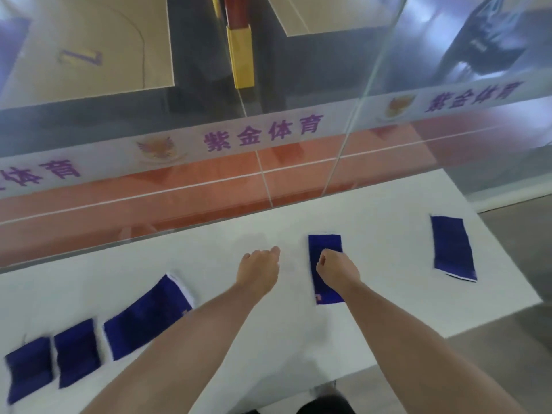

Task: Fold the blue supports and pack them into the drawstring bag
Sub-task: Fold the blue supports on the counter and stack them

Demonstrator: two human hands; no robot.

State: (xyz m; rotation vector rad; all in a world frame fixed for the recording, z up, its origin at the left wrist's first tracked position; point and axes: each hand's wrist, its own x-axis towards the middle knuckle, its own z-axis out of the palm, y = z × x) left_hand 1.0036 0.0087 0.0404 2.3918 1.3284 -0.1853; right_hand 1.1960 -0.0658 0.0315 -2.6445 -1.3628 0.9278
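I see five flat dark blue fabric supports on the white tabletop (373,222). My right hand (337,268) rests curled on the middle rectangular support (324,255), fingers tucked; whether they pinch the cloth, I cannot tell. My left hand (260,268) hovers beside it, fingers loosely curled, holding nothing. Another support (452,248) lies well apart to the right. Three white-edged ones sit left: a long one (146,318) and two smaller, blurred pieces (77,351) (28,369).

3 supports (77,351) left on table (373,309), 1 centre (324,252), 1 right (452,248).
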